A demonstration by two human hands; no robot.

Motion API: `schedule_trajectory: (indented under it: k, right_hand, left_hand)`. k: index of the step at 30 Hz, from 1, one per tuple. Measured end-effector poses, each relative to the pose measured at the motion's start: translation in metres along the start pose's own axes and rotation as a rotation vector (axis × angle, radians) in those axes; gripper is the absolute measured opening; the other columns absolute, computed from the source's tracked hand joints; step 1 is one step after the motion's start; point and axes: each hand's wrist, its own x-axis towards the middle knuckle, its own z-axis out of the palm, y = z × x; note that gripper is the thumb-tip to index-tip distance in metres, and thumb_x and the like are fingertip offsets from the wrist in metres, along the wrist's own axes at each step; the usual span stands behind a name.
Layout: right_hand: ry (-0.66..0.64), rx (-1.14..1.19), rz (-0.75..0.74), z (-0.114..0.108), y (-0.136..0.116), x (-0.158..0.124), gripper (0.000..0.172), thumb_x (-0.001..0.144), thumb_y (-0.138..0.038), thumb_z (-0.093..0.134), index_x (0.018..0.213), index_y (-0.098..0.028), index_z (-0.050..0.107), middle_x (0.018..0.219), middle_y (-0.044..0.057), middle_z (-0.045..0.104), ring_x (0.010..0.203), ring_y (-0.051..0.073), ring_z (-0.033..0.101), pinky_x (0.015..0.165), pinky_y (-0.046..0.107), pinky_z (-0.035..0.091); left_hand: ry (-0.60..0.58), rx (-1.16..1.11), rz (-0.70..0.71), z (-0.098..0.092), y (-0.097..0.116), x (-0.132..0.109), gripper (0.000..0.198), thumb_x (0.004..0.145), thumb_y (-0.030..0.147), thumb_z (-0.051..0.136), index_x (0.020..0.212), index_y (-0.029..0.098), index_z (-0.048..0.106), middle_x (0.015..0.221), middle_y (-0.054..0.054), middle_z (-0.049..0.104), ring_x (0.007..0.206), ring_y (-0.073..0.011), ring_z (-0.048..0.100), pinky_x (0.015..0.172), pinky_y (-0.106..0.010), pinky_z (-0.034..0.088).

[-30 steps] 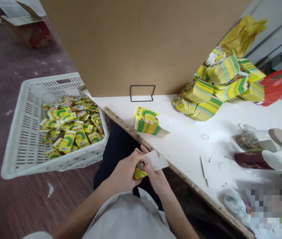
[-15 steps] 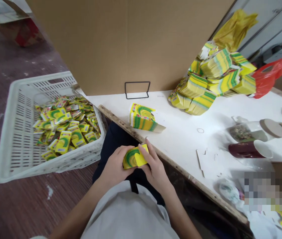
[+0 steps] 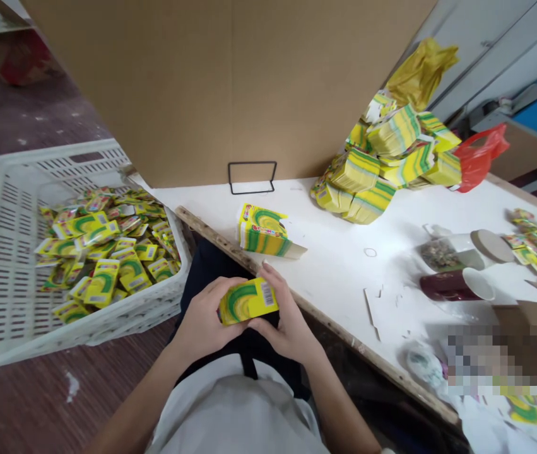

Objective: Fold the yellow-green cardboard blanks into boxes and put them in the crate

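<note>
Between my two hands is a small yellow-and-green carton, held above my lap with its barcode end to the right. My left hand is closed round its left end. My right hand grips the other end, thumb below and fingers along the far edge. Just beyond, near the table edge, lies a stack of flat printed cartons. To my left, a white plastic crate holds many filled yellow-green packs.
A big cardboard sheet stands at the back, a black wire stand before it. Bundled cartons are heaped by a red bag. A maroon cup and a jar lie on the white table.
The carton's end flap, raised before, now lies flat with the barcode showing. Both hands stay on the carton. The whole view has shifted slightly.
</note>
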Motion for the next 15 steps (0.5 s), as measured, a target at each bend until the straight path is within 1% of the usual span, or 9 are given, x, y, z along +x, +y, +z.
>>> schedule_trajectory:
  k: [1,2,4,5,6,7,9,12,15]
  right_hand:
    - [0.023,0.02,0.0,-0.002,0.0,0.004,0.078,0.091,-0.044,0.068,0.155,-0.027,0.027,0.16,0.014,0.033,0.146,0.03,0.037,0.117,0.048,0.039]
    - [0.065,0.021,0.004,-0.006,0.0,0.01,0.077,0.09,-0.046,0.069,0.154,-0.027,0.03,0.155,0.014,0.04,0.14,0.029,0.045,0.113,0.047,0.044]
    - [0.212,-0.064,0.02,-0.018,0.003,0.027,0.056,0.092,-0.044,0.065,0.142,-0.026,0.048,0.137,0.013,0.057,0.121,0.027,0.059,0.102,0.044,0.052]
    - [0.304,-0.146,0.032,-0.025,0.007,0.038,0.041,0.094,-0.04,0.062,0.131,-0.024,0.057,0.125,0.011,0.063,0.112,0.025,0.061,0.098,0.043,0.053]
    - [0.396,-0.233,0.045,-0.032,0.011,0.049,0.031,0.094,-0.036,0.061,0.123,-0.023,0.062,0.116,0.011,0.065,0.107,0.025,0.062,0.095,0.043,0.053]
    - [0.465,-0.309,0.063,-0.037,0.017,0.061,0.029,0.094,-0.033,0.061,0.119,-0.021,0.064,0.112,0.012,0.065,0.103,0.025,0.062,0.093,0.043,0.053]
    - [0.51,-0.454,0.134,-0.044,0.03,0.083,0.031,0.091,-0.031,0.064,0.119,-0.018,0.065,0.109,0.014,0.063,0.1,0.027,0.061,0.09,0.046,0.052]
    - [0.453,-0.618,0.241,-0.045,0.048,0.103,0.02,0.087,-0.028,0.069,0.104,-0.017,0.07,0.1,0.013,0.061,0.097,0.028,0.058,0.09,0.048,0.048]
    - [0.426,-0.658,0.216,-0.042,0.058,0.11,0.009,0.087,-0.026,0.067,0.093,-0.018,0.066,0.095,0.012,0.062,0.092,0.027,0.055,0.087,0.046,0.046]
  left_hand:
    - [0.115,-0.152,-0.003,-0.001,-0.004,0.001,0.051,0.064,0.033,0.086,0.111,0.024,0.068,0.104,-0.005,0.071,0.089,-0.0225,0.067,0.08,-0.033,0.055]
    - [0.263,-0.34,-0.008,-0.003,-0.008,0.002,0.052,0.063,0.04,0.087,0.108,0.023,0.069,0.104,-0.005,0.071,0.084,-0.0203,0.066,0.073,-0.03,0.055]
    - [0.572,-0.739,-0.06,-0.008,-0.016,0.004,0.057,0.063,0.058,0.083,0.103,0.021,0.068,0.105,-0.007,0.071,0.081,-0.0181,0.066,0.067,-0.027,0.055]
    - [0.679,-0.902,-0.117,-0.011,-0.02,0.006,0.06,0.064,0.067,0.078,0.1,0.02,0.068,0.105,-0.008,0.071,0.083,-0.0184,0.066,0.067,-0.027,0.056]
    - [0.734,-1.022,-0.192,-0.011,-0.024,0.006,0.063,0.065,0.073,0.073,0.098,0.019,0.067,0.106,-0.009,0.071,0.086,-0.0195,0.067,0.07,-0.028,0.057]
    - [0.744,-1.096,-0.279,-0.011,-0.026,0.006,0.065,0.068,0.075,0.069,0.099,0.018,0.067,0.108,-0.011,0.071,0.09,-0.0206,0.068,0.072,-0.03,0.059]
    - [0.655,-1.138,-0.428,-0.005,-0.028,0.003,0.063,0.073,0.07,0.068,0.106,0.017,0.067,0.112,-0.012,0.071,0.089,-0.0203,0.069,0.071,-0.031,0.059]
    - [0.473,-1.086,-0.532,0.012,-0.027,-0.006,0.056,0.073,0.049,0.078,0.117,0.017,0.064,0.107,-0.01,0.072,0.075,-0.0147,0.068,0.063,-0.025,0.057]
    - [0.384,-1.023,-0.58,0.027,-0.025,-0.012,0.051,0.072,0.04,0.082,0.112,0.014,0.066,0.091,-0.006,0.072,0.068,-0.0117,0.064,0.058,-0.021,0.053]
